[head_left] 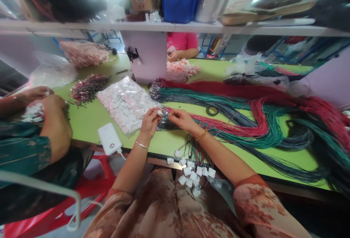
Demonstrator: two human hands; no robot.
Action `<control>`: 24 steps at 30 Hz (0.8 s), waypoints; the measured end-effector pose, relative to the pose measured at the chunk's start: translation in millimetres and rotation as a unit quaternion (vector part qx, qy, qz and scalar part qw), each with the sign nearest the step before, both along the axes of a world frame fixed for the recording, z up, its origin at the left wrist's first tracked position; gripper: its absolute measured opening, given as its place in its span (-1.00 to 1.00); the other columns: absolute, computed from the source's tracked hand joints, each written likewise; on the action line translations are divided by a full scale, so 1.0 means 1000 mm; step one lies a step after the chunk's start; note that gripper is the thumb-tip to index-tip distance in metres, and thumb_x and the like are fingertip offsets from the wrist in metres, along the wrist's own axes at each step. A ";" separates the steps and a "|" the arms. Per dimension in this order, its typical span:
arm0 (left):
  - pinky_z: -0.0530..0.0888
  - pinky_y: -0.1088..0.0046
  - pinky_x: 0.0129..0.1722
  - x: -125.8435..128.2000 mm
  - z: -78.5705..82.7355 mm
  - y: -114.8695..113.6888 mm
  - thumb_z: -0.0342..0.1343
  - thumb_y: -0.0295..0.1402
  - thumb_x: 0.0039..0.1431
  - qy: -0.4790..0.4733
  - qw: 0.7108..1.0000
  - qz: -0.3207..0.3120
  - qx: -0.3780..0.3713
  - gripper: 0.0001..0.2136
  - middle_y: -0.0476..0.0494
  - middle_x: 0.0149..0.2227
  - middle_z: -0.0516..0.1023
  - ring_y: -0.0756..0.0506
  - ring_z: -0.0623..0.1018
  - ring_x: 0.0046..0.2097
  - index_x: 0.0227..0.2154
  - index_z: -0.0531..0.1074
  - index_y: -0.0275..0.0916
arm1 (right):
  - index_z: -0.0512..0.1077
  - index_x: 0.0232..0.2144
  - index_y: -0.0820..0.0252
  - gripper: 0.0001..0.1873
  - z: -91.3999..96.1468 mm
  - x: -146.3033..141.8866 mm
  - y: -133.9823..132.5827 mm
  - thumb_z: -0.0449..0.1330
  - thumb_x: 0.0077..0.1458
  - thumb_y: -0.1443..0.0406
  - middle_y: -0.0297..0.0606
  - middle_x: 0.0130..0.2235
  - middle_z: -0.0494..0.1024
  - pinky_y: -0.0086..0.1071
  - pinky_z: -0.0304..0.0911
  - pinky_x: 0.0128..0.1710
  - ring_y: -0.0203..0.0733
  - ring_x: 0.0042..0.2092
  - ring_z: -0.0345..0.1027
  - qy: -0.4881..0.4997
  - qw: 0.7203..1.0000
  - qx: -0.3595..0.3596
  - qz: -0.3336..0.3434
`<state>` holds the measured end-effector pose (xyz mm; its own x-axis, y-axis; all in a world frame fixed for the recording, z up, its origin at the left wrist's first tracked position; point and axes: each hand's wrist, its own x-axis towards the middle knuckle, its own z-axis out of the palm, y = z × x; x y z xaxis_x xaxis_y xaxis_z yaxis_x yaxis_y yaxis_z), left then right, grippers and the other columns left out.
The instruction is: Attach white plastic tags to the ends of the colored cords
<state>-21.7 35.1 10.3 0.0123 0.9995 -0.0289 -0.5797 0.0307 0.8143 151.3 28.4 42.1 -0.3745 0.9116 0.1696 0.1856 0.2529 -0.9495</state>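
- At the middle of the yellow-green table, the left hand is holding a small white plastic connector; its fingers are pinching narrowly around the piece.
- Just to the right, the right hand is reaching inward with its fingers curling narrow; whether they are gripping a wire cannot be told.
- Key relation: the connector is sitting left of the right hand's fingers, and the silvery metal wire tips are lying in the gap between the hands, near both.
- Long axis: the bundle of thin red plastic-coated wires is running rightward from those tips, passing beside the right forearm; the right hand is hanging nearer to its length, the left hand nearer to the tip end.
- Beyond the left hand, a clear plastic bag of white connectors is lying flat.
- At the front edge, a cluster of white connectors on coloured wires is hanging below the right forearm.
- Behind the red wires, a black ring of tape is resting beside dark grey strands.
- Farther left, a co-worker's hands are working separately.
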 end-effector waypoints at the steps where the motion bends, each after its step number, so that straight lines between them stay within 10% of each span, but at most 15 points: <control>1: 0.40 0.55 -0.42 0.001 0.000 -0.001 0.28 -0.36 0.00 0.002 1.000 -0.014 -0.002 -0.85 -0.08 -0.35 0.55 0.08 0.46 -0.44 -0.34 0.50 -0.26 | 0.32 -0.51 0.22 -0.73 0.001 -0.001 -0.002 0.15 -0.01 0.11 -0.41 -0.53 0.29 -0.46 0.05 -0.44 -0.37 -0.47 0.07 0.004 1.000 0.001 -0.007; 10: 0.41 0.56 -0.41 0.010 0.003 -0.008 0.30 -0.36 -0.03 -0.009 0.996 -0.077 -0.032 -0.79 -0.07 -0.36 0.53 0.07 0.46 -0.44 -0.31 0.49 -0.28 | 0.37 -0.51 0.19 -0.85 -0.003 -0.004 -0.018 0.10 0.01 0.25 -0.39 -0.56 0.31 -0.43 0.00 -0.46 -0.34 -0.51 0.07 -0.088 0.976 0.133 -0.147; 18: 0.37 0.57 -0.49 0.016 0.001 -0.011 0.34 -0.28 -0.08 0.057 0.995 -0.075 -0.030 -0.74 -0.02 -0.48 0.46 0.09 0.41 -0.50 -0.36 0.46 -0.30 | 0.40 -0.44 0.20 -0.85 -0.012 -0.003 -0.019 0.07 0.08 0.27 -0.23 -0.44 0.47 -0.38 0.07 -0.35 -0.24 -0.40 0.24 -0.220 0.937 0.239 -0.125; 24: 0.34 0.57 -0.49 0.023 -0.005 -0.010 0.36 -0.25 -0.13 0.087 0.995 -0.018 -0.034 -0.69 0.01 -0.53 0.46 0.09 0.42 -0.51 -0.37 0.45 -0.30 | 0.37 -0.45 0.20 -0.82 -0.015 0.000 -0.014 0.04 0.13 0.27 -0.26 -0.47 0.45 -0.40 0.01 -0.41 -0.27 -0.47 0.20 -0.217 0.951 0.189 -0.114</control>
<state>1.2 25.0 5.8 0.0369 0.9941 -0.1016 -0.4269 0.1076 0.8979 151.5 14.9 26.6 -0.2830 0.8825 0.3756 0.6297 0.4664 -0.6213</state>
